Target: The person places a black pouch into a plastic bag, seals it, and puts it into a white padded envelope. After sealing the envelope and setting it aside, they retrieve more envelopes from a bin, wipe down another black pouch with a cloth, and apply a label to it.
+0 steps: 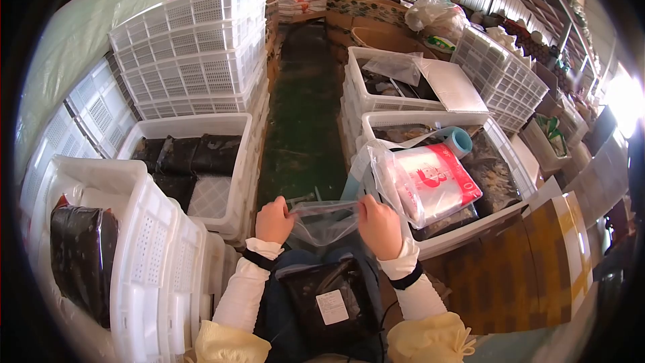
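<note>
A clear plastic bag [324, 220] is stretched between my two hands, above my lap. My left hand [274, 220] pinches its left edge. At the opposite edge, the fingers of my right hand [379, 226] are closed on the plastic. Below the bag, a dark packed block [329, 302] in shiny film rests on my lap, with a white printed label [332, 307] on its top. Just right of my right hand lies a red and white package of plastic bags [435, 183], on top of a filled white crate.
Stacked white crates [191, 40] stand at the left; one lower crate [245, 161] holds dark wrapped blocks [215, 153]. Another dark block [84, 255] sits in the nearest left crate. On the right are a tape roll [458, 141] and a taped cardboard box [504, 269]. A green floor aisle [306, 107] runs between.
</note>
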`<state>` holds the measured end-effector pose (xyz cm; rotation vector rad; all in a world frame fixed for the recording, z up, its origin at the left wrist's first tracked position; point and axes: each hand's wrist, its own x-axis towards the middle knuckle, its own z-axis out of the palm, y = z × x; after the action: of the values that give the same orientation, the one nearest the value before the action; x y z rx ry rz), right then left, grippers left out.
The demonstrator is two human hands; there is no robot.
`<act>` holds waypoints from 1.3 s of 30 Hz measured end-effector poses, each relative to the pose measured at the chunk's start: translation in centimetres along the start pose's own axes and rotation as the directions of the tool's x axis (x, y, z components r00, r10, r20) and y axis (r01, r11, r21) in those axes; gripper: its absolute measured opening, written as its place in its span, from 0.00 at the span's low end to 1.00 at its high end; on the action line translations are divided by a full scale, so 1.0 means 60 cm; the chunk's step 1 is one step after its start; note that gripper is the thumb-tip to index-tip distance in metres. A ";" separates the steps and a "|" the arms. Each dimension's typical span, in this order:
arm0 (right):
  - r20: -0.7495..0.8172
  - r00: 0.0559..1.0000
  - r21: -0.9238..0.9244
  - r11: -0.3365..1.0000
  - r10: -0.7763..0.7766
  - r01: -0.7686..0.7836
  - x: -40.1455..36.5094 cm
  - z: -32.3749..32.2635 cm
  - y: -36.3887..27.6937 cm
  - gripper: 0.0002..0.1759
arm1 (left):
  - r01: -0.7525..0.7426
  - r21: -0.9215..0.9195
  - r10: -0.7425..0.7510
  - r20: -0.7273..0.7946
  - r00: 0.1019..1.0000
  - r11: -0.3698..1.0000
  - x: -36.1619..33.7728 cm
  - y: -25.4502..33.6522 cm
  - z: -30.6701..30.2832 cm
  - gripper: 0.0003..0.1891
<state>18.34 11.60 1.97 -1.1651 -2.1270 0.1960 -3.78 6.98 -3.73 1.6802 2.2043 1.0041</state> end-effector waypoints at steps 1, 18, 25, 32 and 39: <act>0.045 0.999 0.072 0.997 0.028 -0.031 0.000 -0.003 -0.004 0.06 | 0.007 -0.036 -0.007 0.019 1.000 0.999 0.001 -0.009 0.004 0.12; 0.086 0.994 0.464 0.886 -0.072 0.024 -0.035 0.044 0.008 0.26 | 0.412 -0.666 -0.215 0.361 0.908 0.622 -0.001 -0.014 -0.075 0.06; 0.116 0.992 0.293 0.956 -0.043 0.007 -0.034 0.102 0.090 0.13 | 0.114 -0.029 -0.111 0.099 0.989 0.993 -0.029 -0.008 -0.122 0.03; -0.176 0.974 0.482 0.875 0.143 -0.042 -0.037 0.051 0.015 0.22 | 0.012 0.098 -0.002 -0.096 0.995 0.995 -0.051 0.018 -0.101 0.10; 0.127 0.872 0.331 0.849 -0.473 0.413 -0.040 -0.016 -0.057 0.23 | -0.018 0.177 0.043 -0.138 0.990 0.984 -0.064 0.059 -0.082 0.15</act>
<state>17.45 7.51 3.00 -0.4710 -2.3835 0.4159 -2.34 2.02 1.21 1.7709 2.4285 0.9906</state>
